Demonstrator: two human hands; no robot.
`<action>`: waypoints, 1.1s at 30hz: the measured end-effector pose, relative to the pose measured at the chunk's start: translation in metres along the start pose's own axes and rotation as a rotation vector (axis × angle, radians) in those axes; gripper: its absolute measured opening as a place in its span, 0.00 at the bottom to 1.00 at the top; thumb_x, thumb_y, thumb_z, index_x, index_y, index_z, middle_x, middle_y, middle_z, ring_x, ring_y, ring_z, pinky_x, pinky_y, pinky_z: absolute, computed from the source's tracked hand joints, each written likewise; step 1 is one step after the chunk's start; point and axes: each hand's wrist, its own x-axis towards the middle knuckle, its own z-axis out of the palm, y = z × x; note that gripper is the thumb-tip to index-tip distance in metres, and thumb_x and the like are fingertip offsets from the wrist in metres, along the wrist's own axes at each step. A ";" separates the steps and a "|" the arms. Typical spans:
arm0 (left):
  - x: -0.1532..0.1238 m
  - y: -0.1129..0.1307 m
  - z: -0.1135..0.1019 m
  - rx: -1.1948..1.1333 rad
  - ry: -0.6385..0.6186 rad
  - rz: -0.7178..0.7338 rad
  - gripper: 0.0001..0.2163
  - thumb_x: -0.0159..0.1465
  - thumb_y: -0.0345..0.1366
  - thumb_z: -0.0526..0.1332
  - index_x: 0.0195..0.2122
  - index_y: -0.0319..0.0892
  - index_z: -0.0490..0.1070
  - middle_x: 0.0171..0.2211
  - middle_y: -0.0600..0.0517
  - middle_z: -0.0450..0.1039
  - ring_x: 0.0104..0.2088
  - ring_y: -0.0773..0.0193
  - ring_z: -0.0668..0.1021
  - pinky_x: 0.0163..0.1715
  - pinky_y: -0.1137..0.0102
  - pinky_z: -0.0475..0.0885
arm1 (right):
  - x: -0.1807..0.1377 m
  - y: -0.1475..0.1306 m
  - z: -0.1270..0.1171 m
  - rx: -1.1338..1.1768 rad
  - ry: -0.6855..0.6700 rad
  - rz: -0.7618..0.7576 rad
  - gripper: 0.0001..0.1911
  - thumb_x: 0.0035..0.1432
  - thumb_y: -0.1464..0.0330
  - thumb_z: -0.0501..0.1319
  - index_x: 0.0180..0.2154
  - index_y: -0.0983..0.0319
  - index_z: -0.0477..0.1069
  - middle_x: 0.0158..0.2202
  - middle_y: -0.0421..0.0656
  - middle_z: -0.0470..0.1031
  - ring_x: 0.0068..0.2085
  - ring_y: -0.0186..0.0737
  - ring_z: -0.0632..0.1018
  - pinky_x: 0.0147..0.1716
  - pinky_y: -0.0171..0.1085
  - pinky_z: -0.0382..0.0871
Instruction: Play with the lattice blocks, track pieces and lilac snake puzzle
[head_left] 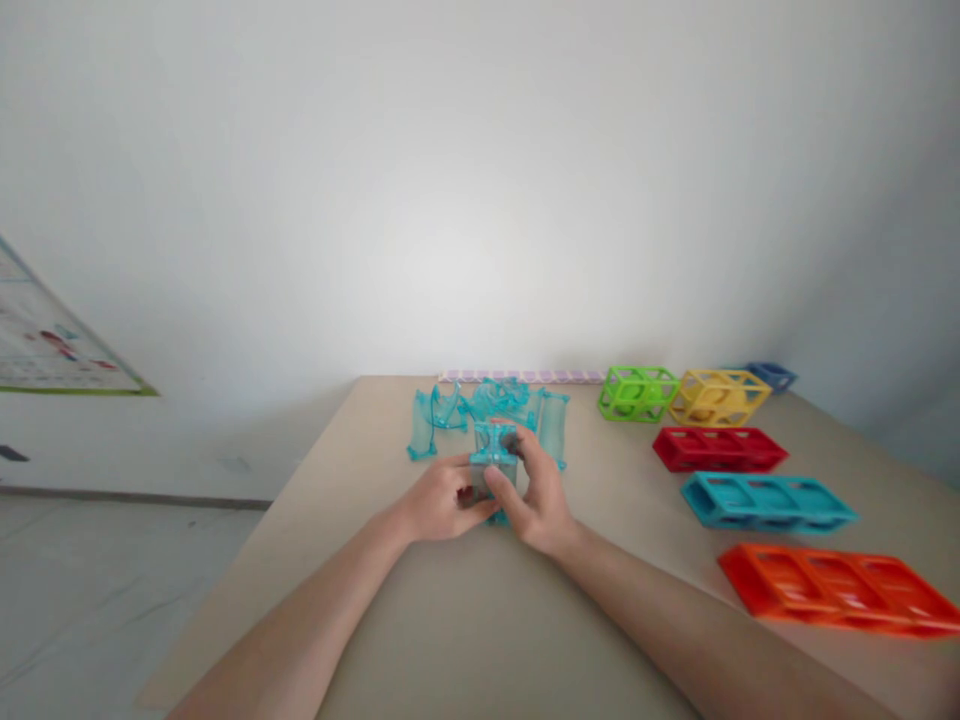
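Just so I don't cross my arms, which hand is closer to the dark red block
Right. Your right hand is left of the dark red block, apart from it; your left hand is farther left, beyond the right one.

To the right of the fingers (531,458), an orange block (840,590), turquoise block (771,503) and red block (716,450) line up below a green frame (637,393), yellow frame (714,398) and blue piece (774,377); far left of them, a poster (56,345) hangs on the wall (450,200).
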 end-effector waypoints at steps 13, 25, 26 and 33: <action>0.003 -0.001 -0.005 -0.153 0.131 -0.056 0.10 0.63 0.36 0.58 0.45 0.42 0.72 0.47 0.45 0.66 0.29 0.73 0.73 0.27 0.76 0.74 | 0.036 0.016 -0.089 -0.661 0.073 -0.039 0.33 0.48 0.84 0.49 0.54 0.56 0.68 0.51 0.46 0.69 0.53 0.49 0.65 0.55 0.50 0.58; 0.003 -0.001 -0.006 -0.129 0.093 -0.039 0.08 0.63 0.32 0.58 0.41 0.41 0.74 0.44 0.46 0.67 0.29 0.71 0.72 0.28 0.74 0.73 | 0.020 0.030 -0.125 -0.690 -0.565 0.233 0.34 0.36 0.89 0.51 0.42 0.58 0.76 0.50 0.47 0.65 0.53 0.46 0.69 0.53 0.45 0.63; 0.003 -0.001 -0.006 -0.129 0.087 -0.037 0.08 0.63 0.32 0.58 0.41 0.41 0.74 0.44 0.46 0.67 0.29 0.71 0.72 0.28 0.74 0.72 | 0.018 0.027 -0.128 -0.664 -0.606 0.262 0.35 0.36 0.89 0.50 0.42 0.58 0.76 0.52 0.47 0.65 0.54 0.47 0.69 0.53 0.45 0.64; 0.004 0.001 -0.005 -0.125 0.085 -0.040 0.07 0.63 0.32 0.57 0.38 0.40 0.74 0.42 0.46 0.67 0.30 0.70 0.72 0.28 0.74 0.71 | 0.016 0.016 -0.136 -0.702 -0.473 0.347 0.28 0.44 0.85 0.52 0.40 0.58 0.79 0.57 0.47 0.66 0.57 0.50 0.70 0.58 0.47 0.60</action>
